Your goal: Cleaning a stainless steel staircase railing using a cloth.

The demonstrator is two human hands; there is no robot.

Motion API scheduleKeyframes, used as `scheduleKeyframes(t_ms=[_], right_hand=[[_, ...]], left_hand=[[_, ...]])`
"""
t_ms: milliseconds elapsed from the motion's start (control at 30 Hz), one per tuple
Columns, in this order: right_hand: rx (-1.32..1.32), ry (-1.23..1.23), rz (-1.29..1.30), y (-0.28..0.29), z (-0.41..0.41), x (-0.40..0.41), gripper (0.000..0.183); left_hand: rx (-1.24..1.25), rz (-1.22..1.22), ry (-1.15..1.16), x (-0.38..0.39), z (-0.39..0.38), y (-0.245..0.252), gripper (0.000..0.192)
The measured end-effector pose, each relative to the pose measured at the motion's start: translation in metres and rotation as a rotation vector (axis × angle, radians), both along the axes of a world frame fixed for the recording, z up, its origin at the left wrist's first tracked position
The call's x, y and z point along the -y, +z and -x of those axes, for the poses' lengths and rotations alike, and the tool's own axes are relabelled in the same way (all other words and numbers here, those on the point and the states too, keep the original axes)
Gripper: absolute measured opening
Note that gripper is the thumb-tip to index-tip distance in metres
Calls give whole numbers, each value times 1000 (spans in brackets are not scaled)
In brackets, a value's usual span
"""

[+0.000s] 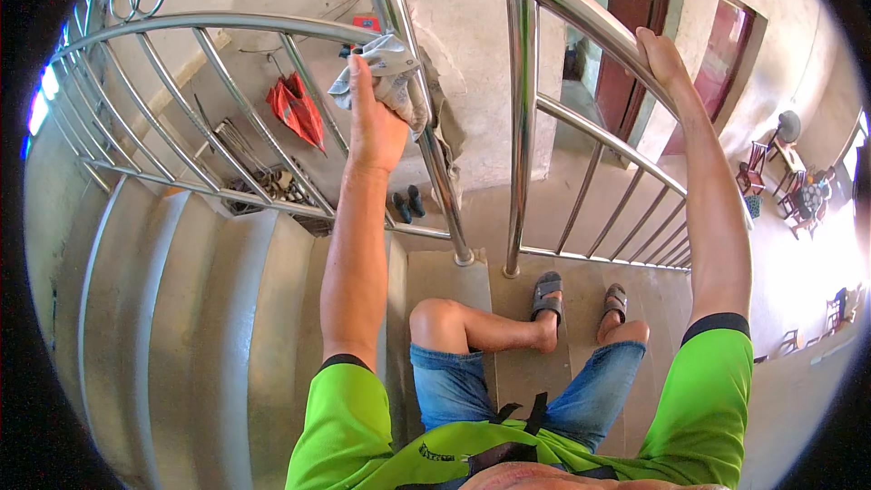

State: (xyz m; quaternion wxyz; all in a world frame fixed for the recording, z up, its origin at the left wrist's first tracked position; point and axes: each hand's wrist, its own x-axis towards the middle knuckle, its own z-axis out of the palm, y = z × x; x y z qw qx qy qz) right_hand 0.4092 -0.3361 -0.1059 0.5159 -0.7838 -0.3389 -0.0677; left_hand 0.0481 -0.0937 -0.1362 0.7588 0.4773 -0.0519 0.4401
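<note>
My left hand (380, 129) grips a crumpled pale grey patterned cloth (391, 68), which rests against a shiny metal post (442, 184) of the stair railing. The thumb points up, and part of the cloth wraps around the post. Off to the right, my right hand (659, 62) is closed around the broad metal handrail (578, 7); some of its fingers are hidden behind the rail. Between the hands stands a second upright post (522, 129). A lower curved rail (224, 25) with slanted balusters runs left from the post at the cloth.
Stone stairs (218, 299) lie on the left. My sandalled feet (546, 299) stand beside the railing base. Beyond the railing are a hanging red umbrella (297, 109), a pair of dark shoes (408, 204), a doorway with a dark red door (629, 41), and a wooden chair (752, 167).
</note>
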Motion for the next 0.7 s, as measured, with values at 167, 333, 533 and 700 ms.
scheduleKeyframes(t_ms=[167,333,533,700], right_hand=[[39,-11,-1,-3,-9,1,50],[111,8,45,-2,-5,1,47],[120,-22,63,-3,-3,-2,47],[11,-58,58,-1,-9,-1,45]], left_hand=[[-579,-468,511,8,-1,-7,40],[-321,-1274,989,5,0,-4,28],[-463,-1190,400,-4,27,3,30],[-683,-716,2,-15,69,7,42]])
